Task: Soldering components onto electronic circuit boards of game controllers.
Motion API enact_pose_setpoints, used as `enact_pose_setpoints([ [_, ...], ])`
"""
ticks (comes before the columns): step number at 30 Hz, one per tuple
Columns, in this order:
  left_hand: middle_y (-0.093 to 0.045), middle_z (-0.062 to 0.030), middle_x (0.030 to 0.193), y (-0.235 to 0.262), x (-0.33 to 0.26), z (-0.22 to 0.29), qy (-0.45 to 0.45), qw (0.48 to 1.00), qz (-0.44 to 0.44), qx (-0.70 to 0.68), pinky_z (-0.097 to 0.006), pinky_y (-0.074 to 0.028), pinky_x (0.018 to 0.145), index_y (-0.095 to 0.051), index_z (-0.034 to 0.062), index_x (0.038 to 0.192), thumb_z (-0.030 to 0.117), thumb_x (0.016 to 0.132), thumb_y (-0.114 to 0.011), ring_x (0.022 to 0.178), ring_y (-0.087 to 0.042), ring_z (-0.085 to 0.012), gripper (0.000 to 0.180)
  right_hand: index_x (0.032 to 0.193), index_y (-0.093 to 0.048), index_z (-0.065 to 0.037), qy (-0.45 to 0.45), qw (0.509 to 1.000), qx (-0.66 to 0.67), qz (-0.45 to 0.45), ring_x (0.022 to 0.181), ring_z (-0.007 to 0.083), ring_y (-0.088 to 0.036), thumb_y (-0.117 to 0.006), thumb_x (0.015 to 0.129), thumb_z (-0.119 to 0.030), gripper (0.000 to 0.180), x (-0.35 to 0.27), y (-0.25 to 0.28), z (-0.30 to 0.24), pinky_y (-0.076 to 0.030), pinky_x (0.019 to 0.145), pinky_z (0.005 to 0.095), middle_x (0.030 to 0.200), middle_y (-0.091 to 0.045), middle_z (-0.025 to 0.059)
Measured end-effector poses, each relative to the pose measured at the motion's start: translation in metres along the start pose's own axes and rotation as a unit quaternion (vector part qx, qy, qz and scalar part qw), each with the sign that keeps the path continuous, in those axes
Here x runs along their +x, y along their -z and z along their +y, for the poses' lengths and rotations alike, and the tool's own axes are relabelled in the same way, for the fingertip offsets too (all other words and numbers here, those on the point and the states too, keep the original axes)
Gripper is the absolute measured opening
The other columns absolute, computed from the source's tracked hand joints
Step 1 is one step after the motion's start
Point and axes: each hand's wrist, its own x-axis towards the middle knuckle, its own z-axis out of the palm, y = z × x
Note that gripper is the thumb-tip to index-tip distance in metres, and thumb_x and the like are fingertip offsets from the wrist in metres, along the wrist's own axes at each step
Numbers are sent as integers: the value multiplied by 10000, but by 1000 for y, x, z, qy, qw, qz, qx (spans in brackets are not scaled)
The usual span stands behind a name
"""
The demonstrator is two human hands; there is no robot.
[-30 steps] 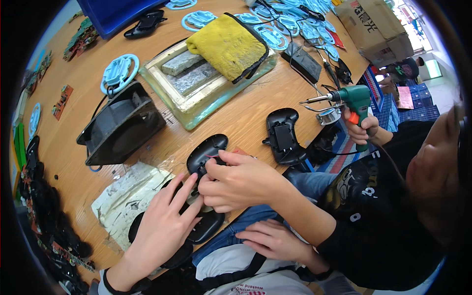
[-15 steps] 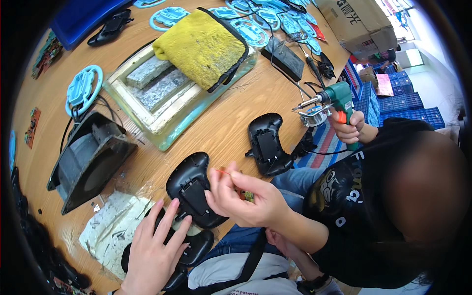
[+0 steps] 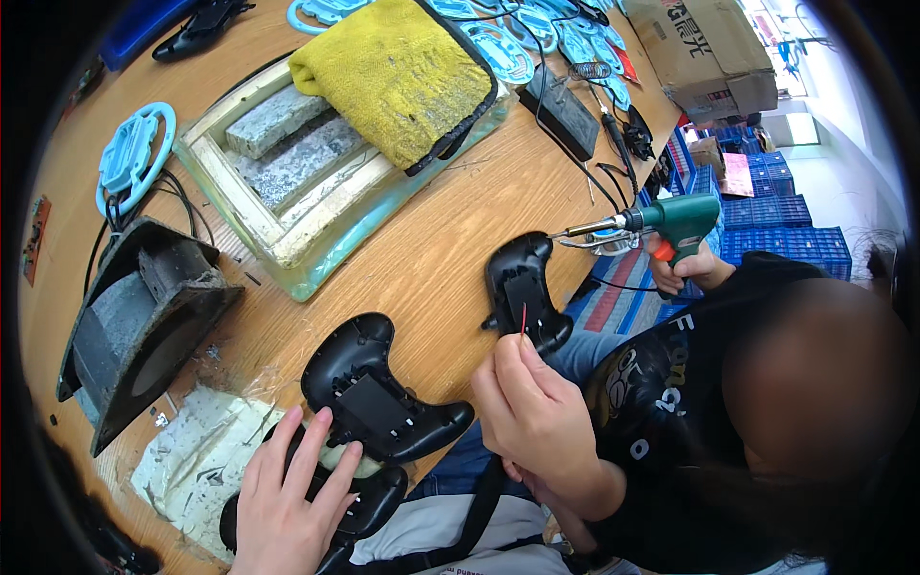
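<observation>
My left hand (image 3: 287, 498) is open, its fingers spread over a black game controller shell (image 3: 379, 503) at the lower edge. Its fingertips reach the near side of a second black controller shell (image 3: 369, 402), lying back up; whether they press on it I cannot tell. Low in the middle, my right hand (image 3: 514, 471) appears to be mostly hidden behind a co-worker's arm, fingers out of sight. The co-worker pinches a short red wire (image 3: 523, 318) in one hand (image 3: 541, 402). Their other hand grips a green soldering gun (image 3: 671, 225), its tip near a third controller shell (image 3: 527, 287).
A yellow cloth (image 3: 398, 81) covers part of a framed tray (image 3: 278, 240) with grey blocks. A square black fan-like housing (image 3: 144, 316) stands at left near a stained paper sheet (image 3: 196, 460). Light-blue plastic parts (image 3: 134, 158) lie about. A cardboard box (image 3: 700, 57) is at back right.
The co-worker's hand with the red wire has moved right, uncovering more of the middle controller shell. The soldering gun is more level, its tip nearer the far shell. My left hand stays spread.
</observation>
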Motion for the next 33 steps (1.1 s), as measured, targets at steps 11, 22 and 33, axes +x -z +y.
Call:
enact_pose_setpoints([
  [11, -383, -137, 1370, -1, 9, -2, -16, 999, 4, -29, -439, -350, 982, -549, 97, 1198, 94, 711, -679, 1242, -361, -360, 505, 797, -628, 13, 99, 993, -28, -52, 654, 115, -520, -647, 827, -82, 102, -6, -5, -3, -404, 545, 216, 727, -523, 38],
  [22, -394, -126, 1363, -1, 11, -3, -25, 999, 7, -44, -431, -352, 983, -559, 95, 1193, 74, 718, -672, 1229, -373, -356, 489, 803, -645, 9, 107, 993, 33, -30, 623, 97, -500, -645, 826, -67, 80, -26, -9, -4, -389, 518, 207, 721, -516, 28],
  [33, -396, -124, 1362, 7, 6, 0, -31, 998, 16, -44, -427, -354, 981, -560, 89, 1190, 70, 717, -672, 1223, -379, -353, 486, 989, -567, -28, -521, 48, 821, -228, 506, 49, -496, -519, 917, -127, 131, -116, 40, -151, -377, 423, 169, 672, -571, 23],
])
